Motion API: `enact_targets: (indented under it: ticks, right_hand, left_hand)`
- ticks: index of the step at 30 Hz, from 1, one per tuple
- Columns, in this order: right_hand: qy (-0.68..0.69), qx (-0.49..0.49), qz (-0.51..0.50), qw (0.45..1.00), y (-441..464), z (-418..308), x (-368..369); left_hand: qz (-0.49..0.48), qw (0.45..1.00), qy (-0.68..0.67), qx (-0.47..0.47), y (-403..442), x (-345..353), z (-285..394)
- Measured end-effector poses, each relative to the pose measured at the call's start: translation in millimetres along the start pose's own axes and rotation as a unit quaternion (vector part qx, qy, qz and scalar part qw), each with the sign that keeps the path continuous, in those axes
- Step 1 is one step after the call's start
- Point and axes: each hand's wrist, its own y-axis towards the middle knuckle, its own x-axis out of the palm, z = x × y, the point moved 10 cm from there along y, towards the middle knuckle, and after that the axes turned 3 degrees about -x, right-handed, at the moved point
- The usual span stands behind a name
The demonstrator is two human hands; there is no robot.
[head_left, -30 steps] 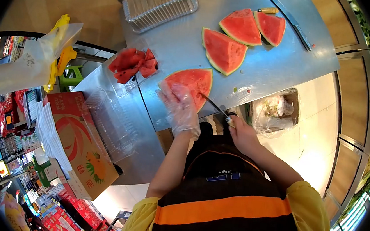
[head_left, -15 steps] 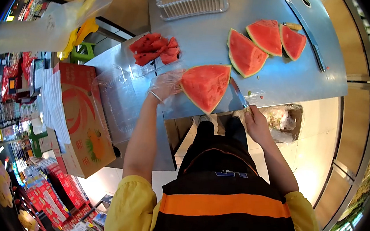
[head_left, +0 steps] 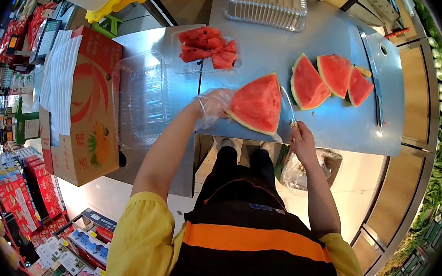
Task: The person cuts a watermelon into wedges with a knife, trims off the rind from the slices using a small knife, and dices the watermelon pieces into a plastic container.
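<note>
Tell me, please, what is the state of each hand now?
Left hand: gloved, at the left corner of the nearest watermelon wedge; whether it grips cannot be told.
Right hand: closed, holding the knife.

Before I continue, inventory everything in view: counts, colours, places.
Large wedge: 1, red, front centre
Smaller wedges: 3, red, right
Cut watermelon: several, red, rear left
Plastic containers: at least 3, clear, rear and left
Small knife: 1, silver, beside large wedge
Long knife: 1, grey, far right
Wooden handle: 1, tan, beside long knife
Metal worktop: silver, centre
Carton: 1, brown-red, left
Lined bin: 1, brownish, floor
Stool: 1, green, rear left
Shop goods: uncountable, mixed, left
Apron: 1, dark, lower centre
Left hand: 1, gloved, at large wedge
Right hand: 1, bare, holding small knife
</note>
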Motion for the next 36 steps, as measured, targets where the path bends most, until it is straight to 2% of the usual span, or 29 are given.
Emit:
enact_targets:
  ticks: [1,2,4,5,7,9,11,12,13,14,15,16,17,19,21,22,23,25,26,27,28,29,30,31,36]
  right_hand:
    - [0.009,0.0,-0.002,1.0,1.9,-1.1,1.0]
    - [0.03,0.009,-0.009,0.999,2.4,-2.1,3.0]
    - [0.041,0.029,-0.007,0.999,2.2,-4.3,2.6]
    - [0.055,0.05,-0.004,0.997,2.1,-4.0,2.6]
    - [0.064,0.042,-0.032,0.997,-0.8,-10.3,2.3]
    - [0.072,0.033,-0.065,0.995,-5.4,-22.5,6.6]
    - [0.064,0.047,-0.095,0.992,-13.4,-37.5,10.9]
    - [0.054,0.052,-0.111,0.991,-17.2,-48.9,15.5]
    - [0.051,0.048,-0.12,0.99,-18.1,-59.0,22.2]
    - [0.031,0.011,-0.144,0.989,-18.7,-75.6,34.1]
    - [0.012,-0.028,-0.167,0.986,-19.7,-92.9,47.3]
    - [0.011,-0.03,-0.184,0.982,-18.9,-105.7,64.5]
    - [0.0,-0.051,-0.207,0.977,-20.3,-126.1,85.5]
    - [-0.016,-0.079,-0.249,0.965,-17.0,-154.1,131.6]
    - [-0.038,-0.118,-0.27,0.955,-3.2,-162.9,177.8]
    - [-0.052,-0.152,-0.271,0.949,4.2,-165.3,197.9]
    - [-0.049,-0.157,-0.272,0.948,10.5,-162.6,214.3]
    - [-0.13,-0.199,-0.266,0.934,16.5,-161.2,240.5]
    - [-0.139,-0.196,-0.269,0.933,12.8,-165.9,247.9]
    - [-0.137,-0.197,-0.269,0.933,12.4,-167.7,254.7]
    - [-0.165,-0.216,-0.258,0.927,11.9,-169.9,259.7]
    - [-0.193,-0.236,-0.247,0.92,11.9,-172.6,263.7]
    - [-0.193,-0.236,-0.246,0.92,12.5,-173.7,267.9]
    - [-0.205,-0.232,-0.245,0.919,13.3,-173.1,271.5]
    - [-0.237,-0.238,-0.225,0.915,15.6,-171.4,278.6]
  left_hand:
    - [0.005,1.0,0.0,-0.002,5.8,22.3,-14.2]
    - [0.09,0.993,-0.076,0.027,11.7,48.6,-37.0]
    - [0.178,0.971,-0.15,0.051,14.3,67.6,-52.1]
    - [0.192,0.98,-0.035,0.047,15.6,75.4,-43.8]
    - [0.203,0.975,0.085,0.028,11.2,77.8,-21.2]
    - [0.082,0.991,0.046,-0.092,3.4,68.0,-2.1]
    - [0.107,0.982,0.035,-0.152,-35.7,-0.1,44.0]
    - [0.129,0.971,0.019,-0.199,-56.2,-18.3,55.0]
    - [0.132,0.969,0.02,-0.208,-71.4,-5.1,55.5]
    - [0.236,0.88,-0.288,-0.293,-102.5,14.7,23.9]
    - [0.283,0.769,-0.456,-0.346,-131.7,12.4,18.4]
    - [0.358,0.614,-0.594,-0.377,-164.1,11.0,17.0]
    - [0.398,0.536,-0.62,-0.413,-199.2,-20.2,32.6]
    - [0.421,0.644,-0.461,-0.442,-268.1,1.3,-23.6]
    - [0.458,0.557,-0.585,-0.371,-284.7,-45.6,-5.8]
    - [0.462,0.56,-0.579,-0.371,-304.6,-43.8,-22.8]
    - [0.438,0.648,-0.469,-0.411,-331.2,-39.0,-50.3]
    - [0.404,0.721,-0.346,-0.443,-367.2,-31.2,-99.5]
    - [0.353,0.759,-0.234,-0.494,-380.8,-30.2,-123.3]
    - [0.391,0.634,-0.404,-0.531,-371.8,-50.6,-102.2]
    - [0.448,0.461,-0.533,-0.55,-361.6,-74.0,-69.6]
    - [0.447,0.462,-0.533,-0.55,-353.6,-100.6,-57.3]
    - [0.193,0.707,-0.205,-0.648,-335.1,-136.6,-56.1]
    - [-0.109,0.782,0.173,-0.589,-311.4,-144.9,-56.0]
    - [-0.192,0.775,0.228,-0.558,-300.2,-161.1,-72.7]
